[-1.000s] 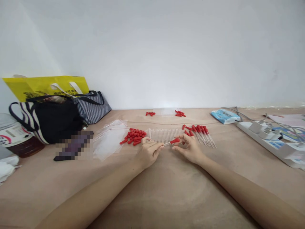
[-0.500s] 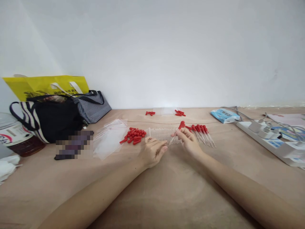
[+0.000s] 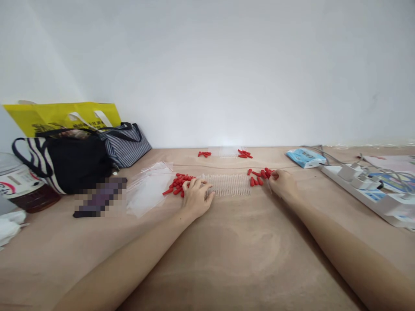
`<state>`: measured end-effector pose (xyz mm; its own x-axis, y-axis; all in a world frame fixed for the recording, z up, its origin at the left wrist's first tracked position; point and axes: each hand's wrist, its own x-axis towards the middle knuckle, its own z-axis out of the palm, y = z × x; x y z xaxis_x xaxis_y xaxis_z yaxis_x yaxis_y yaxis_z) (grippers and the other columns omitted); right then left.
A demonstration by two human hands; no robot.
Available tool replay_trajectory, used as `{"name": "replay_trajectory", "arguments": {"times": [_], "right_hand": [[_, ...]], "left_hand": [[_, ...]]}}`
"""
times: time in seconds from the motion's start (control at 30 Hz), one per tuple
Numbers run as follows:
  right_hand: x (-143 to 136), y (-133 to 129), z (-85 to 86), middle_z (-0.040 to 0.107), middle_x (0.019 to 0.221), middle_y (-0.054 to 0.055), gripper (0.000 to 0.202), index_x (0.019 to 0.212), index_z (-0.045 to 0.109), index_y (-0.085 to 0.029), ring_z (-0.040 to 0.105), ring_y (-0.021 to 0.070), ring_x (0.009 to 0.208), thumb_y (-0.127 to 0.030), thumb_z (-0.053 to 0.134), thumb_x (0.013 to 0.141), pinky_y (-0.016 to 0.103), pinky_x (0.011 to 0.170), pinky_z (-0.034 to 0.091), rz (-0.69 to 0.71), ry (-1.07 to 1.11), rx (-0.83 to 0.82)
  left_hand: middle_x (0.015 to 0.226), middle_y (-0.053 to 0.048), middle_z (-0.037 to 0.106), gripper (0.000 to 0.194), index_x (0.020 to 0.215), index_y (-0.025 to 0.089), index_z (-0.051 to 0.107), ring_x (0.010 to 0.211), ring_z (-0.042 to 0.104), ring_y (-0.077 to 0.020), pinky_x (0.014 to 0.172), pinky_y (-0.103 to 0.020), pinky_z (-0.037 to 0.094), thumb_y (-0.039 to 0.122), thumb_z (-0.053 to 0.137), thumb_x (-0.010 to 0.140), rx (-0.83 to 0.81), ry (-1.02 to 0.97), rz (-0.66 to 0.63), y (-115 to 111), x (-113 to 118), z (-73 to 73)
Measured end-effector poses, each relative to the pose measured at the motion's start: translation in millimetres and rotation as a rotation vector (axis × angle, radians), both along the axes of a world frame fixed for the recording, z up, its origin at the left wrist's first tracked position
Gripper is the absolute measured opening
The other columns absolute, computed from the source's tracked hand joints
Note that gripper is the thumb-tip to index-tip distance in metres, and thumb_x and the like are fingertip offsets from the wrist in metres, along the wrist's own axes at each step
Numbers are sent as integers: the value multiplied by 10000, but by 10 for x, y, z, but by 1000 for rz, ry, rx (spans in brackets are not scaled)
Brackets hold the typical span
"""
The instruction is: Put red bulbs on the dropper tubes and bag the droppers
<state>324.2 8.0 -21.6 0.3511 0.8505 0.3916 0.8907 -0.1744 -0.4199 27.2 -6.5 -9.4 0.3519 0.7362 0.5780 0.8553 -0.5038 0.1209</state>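
My left hand [image 3: 196, 198] rests over the right side of a pile of red rubber bulbs [image 3: 173, 186], fingers bent and apart, its fingertips among the bulbs and the end of the row of tubes. A row of thin clear glass tubes [image 3: 230, 185] lies side by side to its right. On the far side of that row, my right hand [image 3: 282, 185] is closed in a pinch on a glass dropper [image 3: 269, 186], whose thin stem shows below the fingers. Beside it lie several loose red bulbs [image 3: 257, 180]; finished droppers there are mostly hidden by the hand.
Clear plastic bags [image 3: 147, 194] lie left of the pile. Farther left are a dark blurred object [image 3: 100, 198], a black bag [image 3: 76, 164], a striped bag [image 3: 126, 147] and a bottle [image 3: 29, 185]. A power strip [image 3: 366, 190] and a blue tissue pack [image 3: 304, 157] stand right.
My right hand has moved right with the dropper, from the middle to the red group. My left hand has moved left and forward onto the bulb pile, its fingers spreading.
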Motion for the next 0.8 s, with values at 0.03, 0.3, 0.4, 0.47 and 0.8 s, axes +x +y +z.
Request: {"name": "replay_trajectory", "arguments": {"times": [0.03, 0.3, 0.4, 0.47, 0.8], "right_hand": [[-8, 6, -4, 644, 783, 105, 213, 803, 644, -138, 576, 181, 724, -185, 452, 720, 245, 604, 360, 2, -23, -11], [-35, -9, -6, 604, 771, 114, 247, 764, 646, -137, 554, 187, 710, -196, 407, 756, 261, 613, 356, 27, -154, -39], [-87, -41, 14, 593, 819, 123, 259, 817, 643, -138, 550, 196, 737, -219, 402, 768, 285, 648, 361, 19, -169, -1], [-151, -70, 37, 593, 858, 117, 254, 835, 646, -158, 546, 208, 773, -272, 429, 767, 312, 686, 357, 17, -187, 12], [-346, -148, 77, 628, 826, 134, 329, 698, 677, -162, 535, 265, 837, -299, 393, 794, 412, 743, 303, 48, -273, -102]], "left_hand": [[977, -48, 599, 173, 873, 242, 628, 956, 469, -241, 843, -439, 240, 325, 556, 740, -9, 1, 9, 3, -1, -4], [1017, -74, 589, 413, 1008, 213, 544, 980, 455, -263, 862, -450, 218, 511, 536, 721, -56, -11, 27, 0, -1, 17], [1025, -92, 580, 566, 1102, 187, 458, 966, 460, -271, 845, -442, 232, 554, 549, 681, -58, -45, 48, -14, 4, 31], [1022, -100, 573, 568, 1103, 172, 439, 962, 460, -274, 840, -438, 237, 524, 564, 675, -52, -60, 87, -16, 1, 36], [914, -75, 566, 211, 853, 187, 525, 918, 445, -272, 792, -420, 274, 301, 546, 677, -107, 2, 245, 17, -44, 78]]}}
